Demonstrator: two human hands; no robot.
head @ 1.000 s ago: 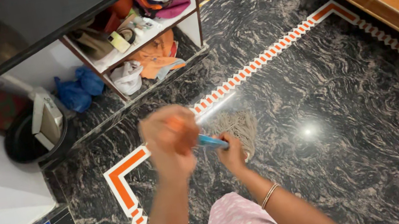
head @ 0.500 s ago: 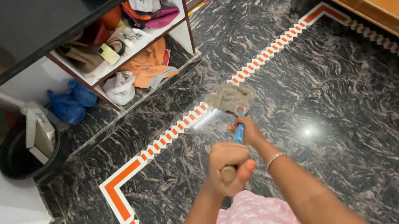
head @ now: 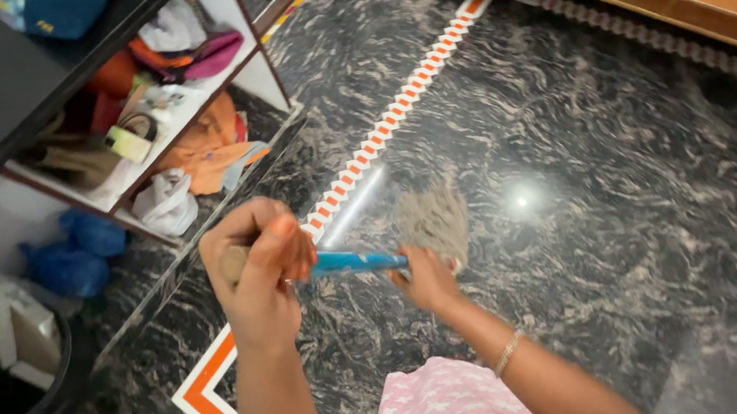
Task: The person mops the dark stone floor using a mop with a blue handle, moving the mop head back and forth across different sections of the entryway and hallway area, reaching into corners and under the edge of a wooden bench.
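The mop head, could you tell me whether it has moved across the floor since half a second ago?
Yes. The mop head lay on the orange and white border strip before; now it sits clear of it, on the dark marble toward the person.

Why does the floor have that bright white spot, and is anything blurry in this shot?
Head view: the spot is glare from a light on the polished dark floor; a paler streak lies beside the orange border. The mop head and left hand are smeared by motion; the shelves stay fairly sharp.

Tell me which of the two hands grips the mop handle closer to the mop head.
The right hand: it holds the blue handle low down, right beside the grey mop head. The left hand grips the handle's top end, farther from it.
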